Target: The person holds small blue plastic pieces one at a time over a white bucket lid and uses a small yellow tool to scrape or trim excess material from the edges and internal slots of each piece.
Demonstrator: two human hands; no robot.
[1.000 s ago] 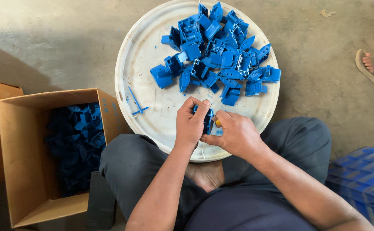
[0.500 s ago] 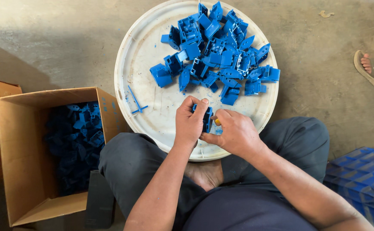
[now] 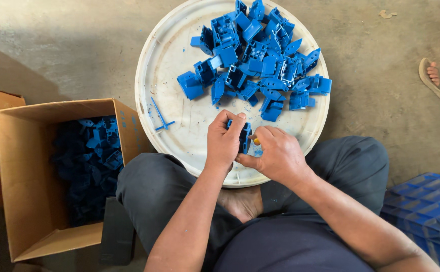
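My left hand (image 3: 224, 142) grips a small blue plastic part (image 3: 244, 136) above the near edge of a round white tray (image 3: 179, 113). My right hand (image 3: 274, 153) presses against the same part from the right, with a small yellow-tipped tool pinched in its fingers; the tool is mostly hidden. A heap of similar blue plastic parts (image 3: 260, 55) lies on the far half of the tray. A thin blue plastic strip (image 3: 159, 117) lies alone on the tray's left side.
An open cardboard box (image 3: 13, 201) at my left holds several blue parts (image 3: 91, 156). Blue crates (image 3: 426, 206) stand at the lower right. Another person's sandalled foot (image 3: 439, 78) rests on the concrete floor at the right edge. I sit cross-legged behind the tray.
Both hands have stayed on the blue part at the tray's near edge, with only slight finger shifts. The pile and box are unchanged.
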